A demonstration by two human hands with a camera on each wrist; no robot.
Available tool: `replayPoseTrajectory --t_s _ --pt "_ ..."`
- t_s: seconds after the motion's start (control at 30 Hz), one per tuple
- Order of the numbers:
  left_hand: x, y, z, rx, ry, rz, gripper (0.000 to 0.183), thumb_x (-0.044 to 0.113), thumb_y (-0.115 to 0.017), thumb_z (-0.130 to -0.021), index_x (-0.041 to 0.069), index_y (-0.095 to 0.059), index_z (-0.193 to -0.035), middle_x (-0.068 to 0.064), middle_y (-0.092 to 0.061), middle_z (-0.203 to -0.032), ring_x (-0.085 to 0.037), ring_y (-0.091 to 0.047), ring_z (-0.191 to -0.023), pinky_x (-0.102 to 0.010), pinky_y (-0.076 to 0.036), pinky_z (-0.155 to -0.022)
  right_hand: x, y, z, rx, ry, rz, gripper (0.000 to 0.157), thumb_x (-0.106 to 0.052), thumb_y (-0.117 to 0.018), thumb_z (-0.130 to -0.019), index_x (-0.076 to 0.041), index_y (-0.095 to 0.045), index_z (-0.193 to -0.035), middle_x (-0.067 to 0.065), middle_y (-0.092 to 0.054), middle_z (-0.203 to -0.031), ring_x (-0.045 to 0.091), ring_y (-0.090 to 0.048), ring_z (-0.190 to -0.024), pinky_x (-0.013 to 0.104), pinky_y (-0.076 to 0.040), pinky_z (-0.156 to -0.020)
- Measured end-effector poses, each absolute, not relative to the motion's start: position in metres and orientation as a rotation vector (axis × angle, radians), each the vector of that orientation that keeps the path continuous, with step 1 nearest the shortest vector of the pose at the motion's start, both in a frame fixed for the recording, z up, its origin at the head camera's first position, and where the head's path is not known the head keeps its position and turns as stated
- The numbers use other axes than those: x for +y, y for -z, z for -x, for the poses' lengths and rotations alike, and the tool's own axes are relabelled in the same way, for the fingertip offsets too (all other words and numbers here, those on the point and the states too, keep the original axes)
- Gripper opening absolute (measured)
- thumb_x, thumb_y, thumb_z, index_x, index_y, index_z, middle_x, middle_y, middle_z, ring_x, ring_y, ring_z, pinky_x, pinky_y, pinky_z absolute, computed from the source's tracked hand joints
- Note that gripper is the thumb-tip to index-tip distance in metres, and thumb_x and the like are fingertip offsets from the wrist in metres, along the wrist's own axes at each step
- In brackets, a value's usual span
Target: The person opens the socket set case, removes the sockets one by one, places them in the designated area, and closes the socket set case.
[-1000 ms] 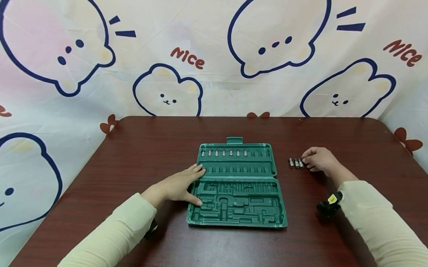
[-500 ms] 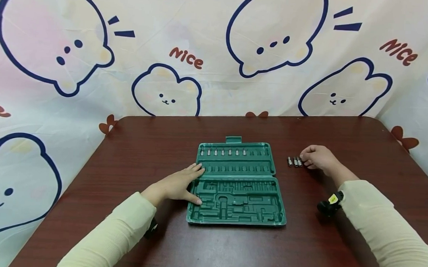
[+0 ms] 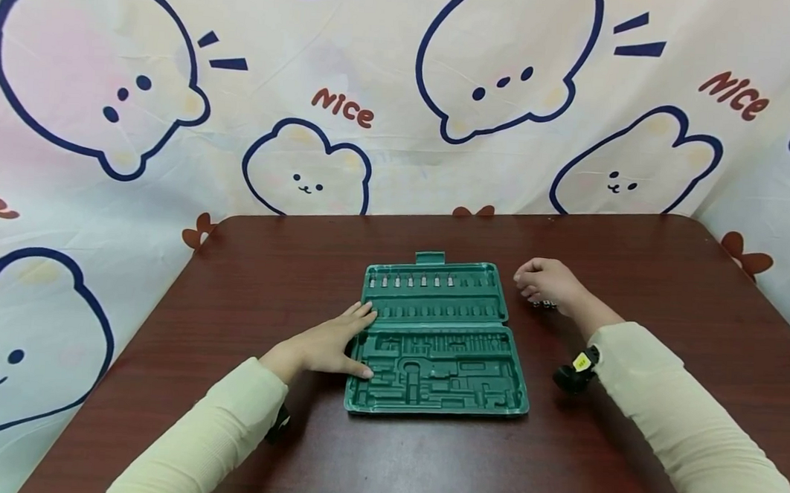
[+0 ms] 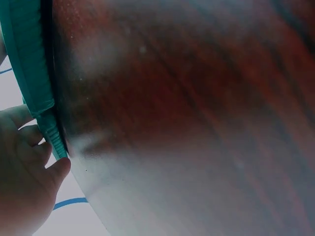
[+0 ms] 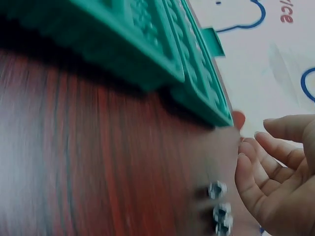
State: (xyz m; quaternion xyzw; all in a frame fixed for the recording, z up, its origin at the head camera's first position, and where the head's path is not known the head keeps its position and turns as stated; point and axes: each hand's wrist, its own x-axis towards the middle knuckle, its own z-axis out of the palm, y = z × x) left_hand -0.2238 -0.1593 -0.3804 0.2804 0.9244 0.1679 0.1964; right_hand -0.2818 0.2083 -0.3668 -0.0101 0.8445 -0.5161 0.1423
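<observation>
The green tool case (image 3: 440,338) lies open on the table, its moulded tray nearer me and its lid farther away. Several small silver sockets (image 3: 411,281) stand in a row in the lid's top slots. My left hand (image 3: 330,341) rests on the case's left edge, fingers spread and thumb over the tray rim. To the right of the lid is my right hand (image 3: 550,283), thumb and fingertips bent close together; I cannot tell whether they pinch a socket. Below it, three loose sockets (image 5: 221,212) lie on the table in the right wrist view.
The dark red-brown table (image 3: 287,259) extends around the case. A latch tab (image 3: 430,258) sticks out from the lid's far edge. Behind the table hangs a white cloth (image 3: 399,165) printed with cartoon bears.
My right hand has lifted from beside the loose sockets and moved left, over them, toward the case lid. My left hand and the case have stayed in place.
</observation>
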Motion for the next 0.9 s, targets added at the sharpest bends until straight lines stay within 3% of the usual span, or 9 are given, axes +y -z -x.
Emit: replayPoseTrajectory --t_s 0.47,0.9 --pt "-0.166 0.387 0.223 2.617 -0.396 -0.85 0.096 0.063 -0.053 -0.07 0.016 -0.008 -0.14 0.002 0.003 -0.144 -0.015 0.007 -0.129 -0.042 -0.016 -0.1 0.164 0.365 0.3 2.391 1.422 0.134 0.028 -0.019 -0.046 -0.09 0.004 -0.051 -0.107 0.017 -0.052 -0.099 0.025 -0.053 -0.083 0.033 -0.046 -0.07" --pt "-0.165 0.386 0.22 2.612 -0.439 -0.843 0.096 0.061 -0.055 -0.07 0.015 -0.01 -0.14 0.001 0.002 -0.144 -0.015 0.007 -0.129 -0.044 -0.018 -0.099 0.13 0.362 0.315 2.356 1.381 0.167 0.03 -0.017 -0.047 -0.089 0.002 -0.051 -0.112 0.018 -0.05 -0.107 0.028 -0.051 -0.091 0.035 -0.045 -0.074"
